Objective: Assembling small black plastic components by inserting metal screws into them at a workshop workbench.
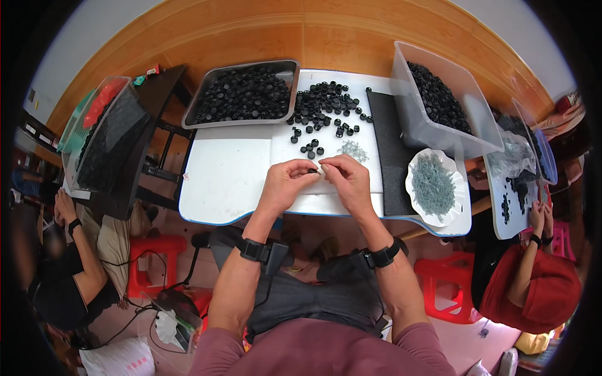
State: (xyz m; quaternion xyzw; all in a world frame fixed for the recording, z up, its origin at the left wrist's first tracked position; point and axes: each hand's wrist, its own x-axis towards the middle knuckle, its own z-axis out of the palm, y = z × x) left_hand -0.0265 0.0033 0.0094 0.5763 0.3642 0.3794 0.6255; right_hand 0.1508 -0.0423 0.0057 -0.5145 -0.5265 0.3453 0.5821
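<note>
Over the near part of the white table (232, 156), both my hands are close together with their fingertips nearly meeting. My left hand (283, 183) is pinched on a small black round cap (312, 170), mostly covered by the fingers. Thumb and forefinger of my right hand (348, 182) press together beside it; what they hold, if anything, is too small to make out. Several loose black caps (323, 100) lie scattered just beyond the hands. A little heap of clear, pale small pieces (353, 150) sits close past my right fingertips.
A metal tray (238, 123) of black caps stands at the back left, a clear plastic bin (433, 139) of them at the right. Below it, a white fluted plate (457, 203) of grey-green thin pieces rests beside a black mat (389, 144). People work at side tables.
</note>
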